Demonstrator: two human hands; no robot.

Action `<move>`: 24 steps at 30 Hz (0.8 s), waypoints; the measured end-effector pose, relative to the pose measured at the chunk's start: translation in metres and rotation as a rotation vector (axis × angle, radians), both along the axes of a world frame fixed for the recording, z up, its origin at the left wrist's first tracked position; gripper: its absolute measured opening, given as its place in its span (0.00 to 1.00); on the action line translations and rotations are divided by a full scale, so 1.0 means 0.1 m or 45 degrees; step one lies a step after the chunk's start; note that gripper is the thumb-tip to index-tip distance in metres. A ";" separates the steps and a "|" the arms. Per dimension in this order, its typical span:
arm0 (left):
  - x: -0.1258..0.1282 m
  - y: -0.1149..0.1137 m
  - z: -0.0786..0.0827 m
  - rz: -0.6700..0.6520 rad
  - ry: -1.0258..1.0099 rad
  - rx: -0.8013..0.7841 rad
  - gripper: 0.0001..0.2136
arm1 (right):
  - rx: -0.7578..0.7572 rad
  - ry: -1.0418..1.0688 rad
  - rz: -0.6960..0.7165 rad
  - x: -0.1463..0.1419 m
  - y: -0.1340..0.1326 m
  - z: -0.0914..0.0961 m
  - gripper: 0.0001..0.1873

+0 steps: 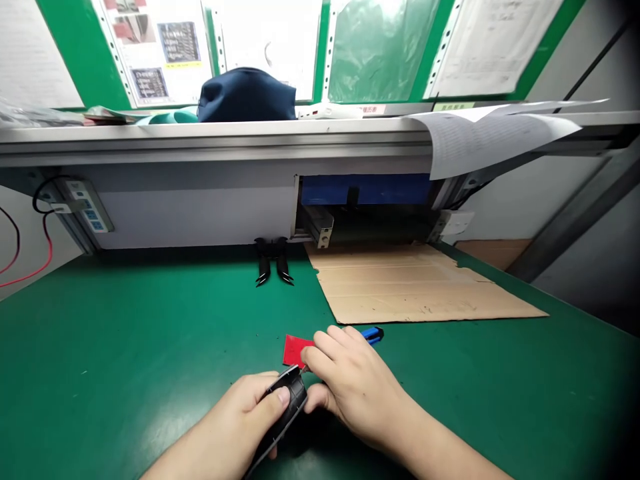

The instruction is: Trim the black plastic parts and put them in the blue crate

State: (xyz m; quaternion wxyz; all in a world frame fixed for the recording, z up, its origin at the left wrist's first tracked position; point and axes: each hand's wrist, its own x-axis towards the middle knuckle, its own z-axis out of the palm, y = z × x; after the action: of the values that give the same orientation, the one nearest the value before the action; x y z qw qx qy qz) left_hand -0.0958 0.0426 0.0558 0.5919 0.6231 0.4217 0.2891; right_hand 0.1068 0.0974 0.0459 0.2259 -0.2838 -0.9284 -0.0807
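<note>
My left hand (250, 413) is closed around a black plastic shell (290, 400), its thumb pressed on the hollow inner side. The shell is tilted, and its lower end runs out of view behind the fingers. Closed on a blue utility knife (371, 335), my right hand (350, 380) is just right of the shell. The knife's black-tipped end sticks out behind the knuckles, and a thin bit of blade shows at the shell's upper end. Partly covered by the right fingers, a flat red piece (296, 349) lies on the table.
On the green table (125, 347), a pair of curved black parts (273, 259) stands farther back. A cardboard sheet (400, 287) lies at the back right, below a blue-fronted drawer (370, 190). Papers (465, 140) droop over the shelf, which also bears a dark blue cloth item (247, 97).
</note>
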 end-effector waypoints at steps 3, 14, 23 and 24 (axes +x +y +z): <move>0.00 -0.01 0.04 -0.008 0.032 0.064 0.15 | 0.054 -0.034 0.009 -0.02 0.01 -0.02 0.43; -0.03 -0.07 0.02 0.124 0.541 0.246 0.16 | -0.016 -0.179 0.041 -0.06 0.03 -0.16 0.28; -0.05 -0.04 0.02 0.173 0.478 0.323 0.18 | -1.073 0.447 0.432 0.15 0.12 0.01 0.35; -0.05 -0.05 0.03 0.192 0.418 0.285 0.18 | -1.057 0.518 0.406 0.17 0.13 0.04 0.35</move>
State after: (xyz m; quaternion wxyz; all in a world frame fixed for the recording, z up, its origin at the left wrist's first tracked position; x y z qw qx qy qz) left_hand -0.1012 0.0380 0.0588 0.4190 0.6903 0.5232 0.2723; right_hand 0.1237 0.1109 0.0496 0.2801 -0.2141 -0.8511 0.3892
